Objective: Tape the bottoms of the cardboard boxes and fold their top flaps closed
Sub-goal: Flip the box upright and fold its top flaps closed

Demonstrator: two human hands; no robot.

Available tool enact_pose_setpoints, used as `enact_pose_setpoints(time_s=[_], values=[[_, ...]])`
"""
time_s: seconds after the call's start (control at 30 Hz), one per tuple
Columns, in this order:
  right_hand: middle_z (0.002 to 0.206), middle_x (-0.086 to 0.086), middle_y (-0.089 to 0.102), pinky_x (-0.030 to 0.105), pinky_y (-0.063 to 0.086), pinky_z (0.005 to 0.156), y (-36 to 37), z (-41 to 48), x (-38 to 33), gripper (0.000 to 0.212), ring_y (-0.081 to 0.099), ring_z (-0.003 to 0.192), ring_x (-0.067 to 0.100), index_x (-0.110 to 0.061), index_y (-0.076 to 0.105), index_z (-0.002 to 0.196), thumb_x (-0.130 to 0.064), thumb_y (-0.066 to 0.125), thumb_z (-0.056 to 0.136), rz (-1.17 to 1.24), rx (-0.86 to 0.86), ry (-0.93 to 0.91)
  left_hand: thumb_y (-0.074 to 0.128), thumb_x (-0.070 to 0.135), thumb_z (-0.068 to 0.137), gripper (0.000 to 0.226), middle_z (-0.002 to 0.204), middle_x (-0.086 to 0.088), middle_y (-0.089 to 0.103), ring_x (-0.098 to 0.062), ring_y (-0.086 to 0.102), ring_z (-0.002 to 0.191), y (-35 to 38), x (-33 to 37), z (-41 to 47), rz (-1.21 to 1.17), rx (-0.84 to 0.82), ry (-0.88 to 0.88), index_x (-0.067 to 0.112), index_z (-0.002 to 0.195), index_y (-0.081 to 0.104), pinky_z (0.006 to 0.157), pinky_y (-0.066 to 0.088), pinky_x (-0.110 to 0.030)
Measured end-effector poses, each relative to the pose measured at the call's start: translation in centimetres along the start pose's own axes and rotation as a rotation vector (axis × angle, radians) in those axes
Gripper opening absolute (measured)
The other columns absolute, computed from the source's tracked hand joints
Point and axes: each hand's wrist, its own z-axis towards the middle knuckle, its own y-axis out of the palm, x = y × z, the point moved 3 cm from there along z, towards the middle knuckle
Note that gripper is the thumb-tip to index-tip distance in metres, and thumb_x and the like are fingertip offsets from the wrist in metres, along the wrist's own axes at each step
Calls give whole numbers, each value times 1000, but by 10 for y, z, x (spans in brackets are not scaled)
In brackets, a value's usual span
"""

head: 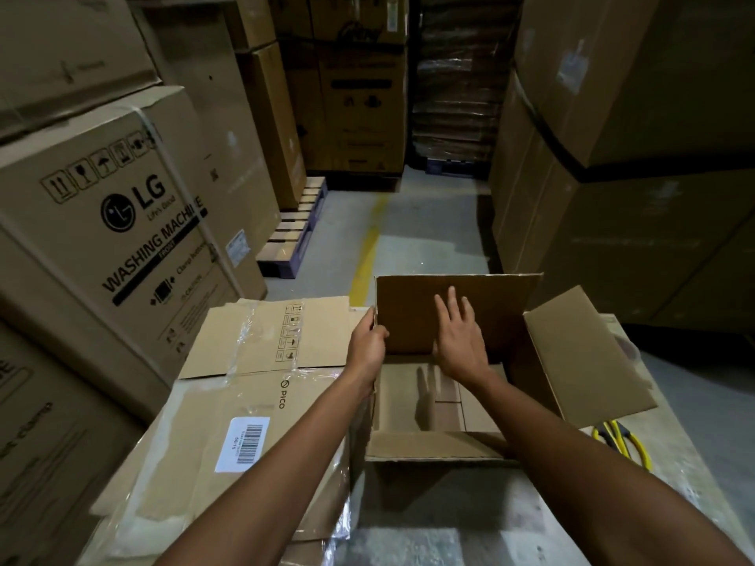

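An open cardboard box [402,400] sits upright: far flap [500,308] standing, right flap [584,357] splayed outward, near flap [433,445] folded inward (bottom flaps visible inside). Flattened boxes [228,406] lie just left.

Two hands, the left hand [367,341] and the right hand [459,337], are touching one upright cardboard box [441,447]. Seemingly two flattened boxes [265,341] are lying alongside, one barcode label [243,443] is showing, and one yellow-handled tool [613,437] is lying nearby.
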Motion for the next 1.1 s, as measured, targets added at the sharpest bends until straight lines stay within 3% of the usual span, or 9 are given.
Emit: enact_pose_setpoints(time_s=[0.1,0.23,0.4,0.5,0.63,0.77,0.9,1.0,1.1], values=[[167,5,-12,52,19,122,-4,12,7,92,-5,152,36,-18,-4,159,-20,61,94,11,-49,6,40,19,91,60,145,4,52,-17,50,130,14,-9,2,101,-24,2,32,150,39,110,43,-45],[167,7,-10,53,24,120,-8,28,10,91,-1,152,39,-16,-2,159,-18,62,95,53,-133,-11,39,31,104,60,165,7,10,-18,10,152,38,-18,-4,403,-73,29,29,158,14,123,16,-46],[167,4,9,45,31,117,6,11,13,76,10,152,32,-17,17,159,-2,55,94,207,-102,61,20,54,104,61,166,-10,2,-31,-8,152,49,-59,7,1082,-434,46,24,157,21,123,2,-49],[150,7,44,42,42,108,17,-16,18,60,38,138,30,-14,35,150,-4,52,93,224,-86,92,30,45,104,58,166,-14,3,-36,-3,152,46,-73,6,1328,-410,180,21,157,22,123,6,-46],[124,11,62,43,46,91,30,-49,27,46,51,113,33,-13,48,134,-11,49,88,114,-115,37,32,45,102,56,148,-14,40,-33,34,134,43,-74,-3,1470,-254,434,19,152,31,115,22,-40],[137,9,54,42,47,99,15,-64,36,59,45,126,29,-14,39,147,-11,54,90,172,-7,42,39,46,100,62,147,-16,37,-33,32,135,50,-65,-1,1364,-153,484,16,153,27,116,24,-43],[163,8,23,44,26,122,-13,-79,52,63,17,152,24,-18,30,154,-23,55,97,154,154,132,60,45,93,87,164,-16,-6,-34,-9,151,72,-41,9,1307,-181,544,24,159,7,124,2,-48],[163,13,24,54,11,123,-38,-89,64,58,12,153,27,-16,41,148,-22,57,92,84,317,223,74,49,81,106,162,-11,-24,-32,-23,149,88,-24,20,1401,-202,593,29,159,4,123,-1,-53],[164,18,13,64,4,116,-61,-100,88,71,3,153,34,-20,41,148,-27,64,80,-60,364,511,76,59,73,115,161,-10,-27,-34,-23,148,96,-15,35,1447,-181,584,30,158,4,121,3,-58]])
